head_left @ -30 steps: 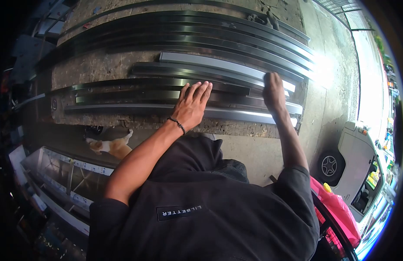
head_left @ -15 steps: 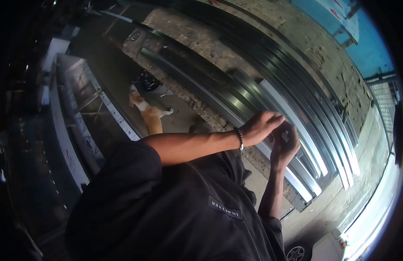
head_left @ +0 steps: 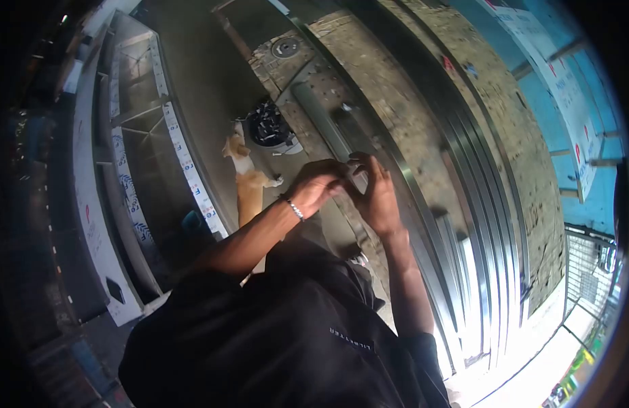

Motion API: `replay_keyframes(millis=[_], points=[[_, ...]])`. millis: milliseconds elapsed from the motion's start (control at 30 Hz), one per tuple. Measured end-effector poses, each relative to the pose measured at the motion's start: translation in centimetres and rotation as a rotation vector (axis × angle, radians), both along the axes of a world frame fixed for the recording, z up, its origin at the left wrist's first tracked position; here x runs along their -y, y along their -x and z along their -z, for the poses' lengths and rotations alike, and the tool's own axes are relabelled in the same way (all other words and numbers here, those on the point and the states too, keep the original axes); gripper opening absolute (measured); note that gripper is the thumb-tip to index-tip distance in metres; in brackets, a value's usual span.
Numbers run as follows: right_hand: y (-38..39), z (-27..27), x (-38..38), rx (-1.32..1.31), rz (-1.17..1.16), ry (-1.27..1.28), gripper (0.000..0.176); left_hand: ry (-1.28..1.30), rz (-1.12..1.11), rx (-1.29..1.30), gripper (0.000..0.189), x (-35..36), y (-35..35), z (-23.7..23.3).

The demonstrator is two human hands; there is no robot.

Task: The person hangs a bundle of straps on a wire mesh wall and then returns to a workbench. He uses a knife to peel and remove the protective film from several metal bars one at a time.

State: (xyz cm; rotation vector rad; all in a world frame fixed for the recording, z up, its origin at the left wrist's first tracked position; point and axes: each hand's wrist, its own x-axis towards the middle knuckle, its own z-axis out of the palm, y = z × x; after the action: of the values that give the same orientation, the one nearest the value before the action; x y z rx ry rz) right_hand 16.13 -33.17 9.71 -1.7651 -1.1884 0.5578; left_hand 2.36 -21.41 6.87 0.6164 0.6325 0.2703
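Observation:
My left hand (head_left: 316, 187), with a bracelet (head_left: 295, 209) on its wrist, has its fingers bent together toward the other hand. Facing it, my right hand (head_left: 377, 197) has curled fingers and a thumb that meet the left fingertips. Any small thing between the fingertips is too blurred to make out. Both hands are in front of my body, above the near edge of a worn bench. Long metal profiles (head_left: 487, 224) lie on the bench to the right of my hands. A greenish metal profile (head_left: 321, 115) lies just beyond them.
A tan and white dog (head_left: 250, 180) stands on the floor beside a black tub (head_left: 268, 126) filled with dark pieces. At left is a metal frame (head_left: 185, 160) with printed protective film. Film-wrapped panels (head_left: 566, 102) stand at far right, and a round metal disc (head_left: 284, 47) lies on the bench.
My hands have moved left off the metal profiles and separated somewhat, with the right fingers now in sight. The view has turned, showing more of the tub, the dog and the left frame.

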Motion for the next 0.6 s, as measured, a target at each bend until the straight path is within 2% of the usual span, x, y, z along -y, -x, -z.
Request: replay_keyframes(millis=[67,100,133,200,233,267,300,367,400,467,500,533,567,600], points=[[0.8,0.8,-5.6,-0.012,-0.041,0.072,0.044,-0.031,-0.263,-0.253,0.008,-5.9,1.8,2.3],[1.0,1.3,-7.3,-0.019,-0.058,0.109,0.044,-0.103,-0.241,-0.164,0.006,-9.8,3.9,5.1],[1.0,1.8,-8.9,0.045,-0.031,0.132,0.042,-0.253,-0.337,-0.331,0.005,-12.8,5.1,5.8],[0.3,2.5,-11.3,0.137,0.025,0.18,0.035,-0.435,-0.47,-0.403,0.004,-19.3,9.2,13.3],[-0.4,3.3,-11.5,0.213,0.06,0.181,0.033,-0.486,-0.492,-0.513,0.005,-22.0,11.3,17.4],[-1.1,4.0,-11.5,0.154,0.12,0.178,0.031,-0.54,-0.51,-0.616,0.006,-24.5,12.6,21.2],[-1.7,4.1,-11.4,0.219,0.188,0.237,0.028,-0.522,-0.504,-0.616,0.006,-26.7,12.8,24.4],[-3.1,5.6,-10.2,0.196,0.267,0.206,0.022,-0.78,-0.357,-1.119,0.009,-29.7,13.0,29.4],[-3.5,5.2,-9.9,0.228,0.304,0.229,0.022,-0.765,-0.344,-1.117,0.009,-30.7,13.1,30.7],[-3.8,4.3,-9.3,0.34,0.374,0.285,0.022,-1.094,-0.109,-1.313,0.011,-32.6,12.3,33.1],[-4.1,4.0,-9.1,0.416,0.4,0.316,0.021,-1.087,-0.109,-1.3,0.011,-34.0,11.6,34.1],[-4.5,4.3,-8.7,0.458,0.409,0.319,0.022,-1.11,0.015,-1.342,0.014,-35.3,11.3,35.0],[-4.6,4.0,-8.4,0.463,0.407,0.328,0.022,-1.129,0.145,-1.384,0.019,-35.7,11.1,35.6],[-4.6,4.0,-8.4,0.484,0.44,0.349,0.022,-1.21,0.177,-1.387,0.034,-36.0,10.9,36.2]])
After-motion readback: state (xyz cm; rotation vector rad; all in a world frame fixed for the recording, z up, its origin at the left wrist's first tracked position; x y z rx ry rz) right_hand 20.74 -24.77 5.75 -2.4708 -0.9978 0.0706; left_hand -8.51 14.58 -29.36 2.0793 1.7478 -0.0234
